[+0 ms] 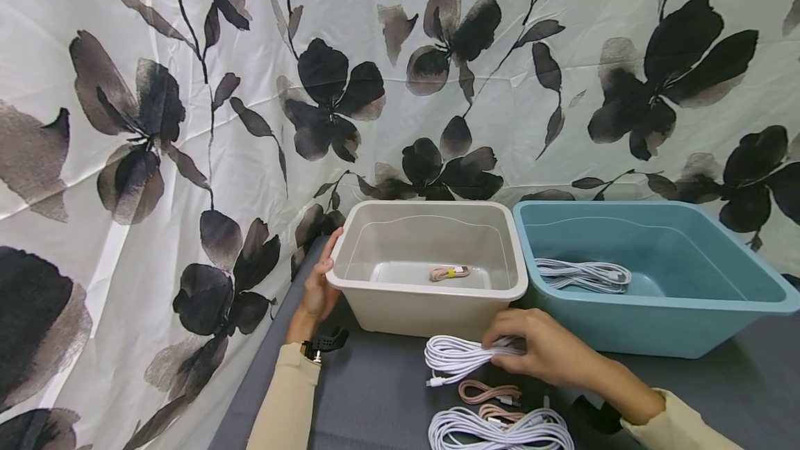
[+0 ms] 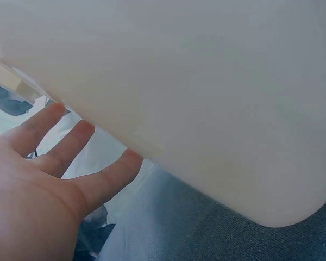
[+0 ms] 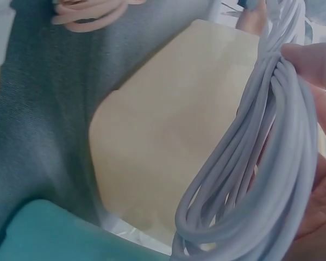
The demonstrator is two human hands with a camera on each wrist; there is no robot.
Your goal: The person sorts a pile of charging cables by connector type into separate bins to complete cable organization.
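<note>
Right hand: thumb and fingers pinch the white cable bundle near its gathered waist; the right hand [image 1: 542, 344] is closed down on it.
Left hand: well apart from the right; the left hand [image 1: 319, 292] has fingers spread and fairly straight, fingertips touching the left side of the beige bin [image 1: 412, 307].
Held bundle axis: the white cable bundle [image 1: 455, 356] runs roughly left-right in the head view, about along the bin's front wall; looped end points left, gripped end right.
Connector: small white plug [image 1: 435, 381] at the bundle's lower left, tip pointing left.
Held bundle look: white, several loose loops narrowing to a tight waist; right wrist view shows the loops fanning toward the bottom.
Held bundle place: in front of the beige bin, outside it, over the gray surface [image 1: 369, 373]; cannot tell if it touches.
Nearer the person: a tan cable [image 1: 481, 392] just below the bundle, then a larger white coil [image 1: 500, 432].
Beige bin contents: small tan bundle [image 1: 441, 273] with a yellow band, lying about left-right.
Teal bin: teal bin [image 1: 656, 328] right beside the beige one; white cords [image 1: 581, 275] lie inside, at its left.
Backdrop: floral cloth [image 1: 356, 12] behind both bins.
</note>
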